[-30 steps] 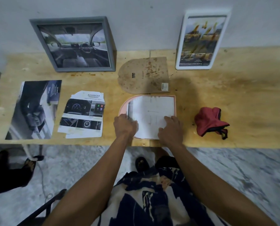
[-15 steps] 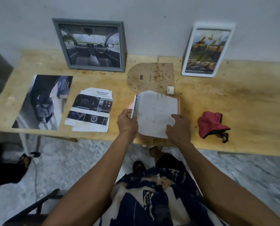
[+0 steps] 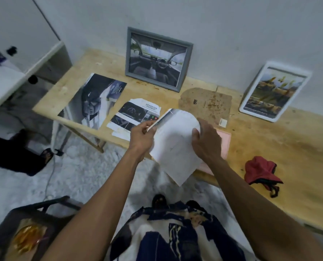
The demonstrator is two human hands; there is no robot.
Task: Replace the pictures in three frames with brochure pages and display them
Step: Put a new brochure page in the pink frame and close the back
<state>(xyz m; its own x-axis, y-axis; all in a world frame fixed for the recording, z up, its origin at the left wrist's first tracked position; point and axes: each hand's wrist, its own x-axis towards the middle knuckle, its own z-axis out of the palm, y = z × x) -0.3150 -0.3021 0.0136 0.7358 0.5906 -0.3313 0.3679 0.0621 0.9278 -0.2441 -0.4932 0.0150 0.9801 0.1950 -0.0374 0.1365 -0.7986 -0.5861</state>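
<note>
Both hands hold a white page [image 3: 174,147] up off the wooden table [image 3: 270,147], over its near edge, blank side up and tilted. The left hand [image 3: 141,135] pinches the page's left edge between thumb and curled fingers. The right hand [image 3: 206,140] grips its right side, thumb on top and fingers curled round behind.

Just right of the page, partly under the right hand, a pink frame [image 3: 225,143] lies flat on the table. Behind the page lies a stained brown backing board [image 3: 206,105]. Left of the page lie a torn brochure sheet [image 3: 136,115] and, farther left, a larger brochure page [image 3: 94,99]. A grey frame [image 3: 158,58] and a white frame [image 3: 273,91] lean on the wall behind the page, each with a picture in it. A red cloth [image 3: 260,170] lies well to the right.
</note>
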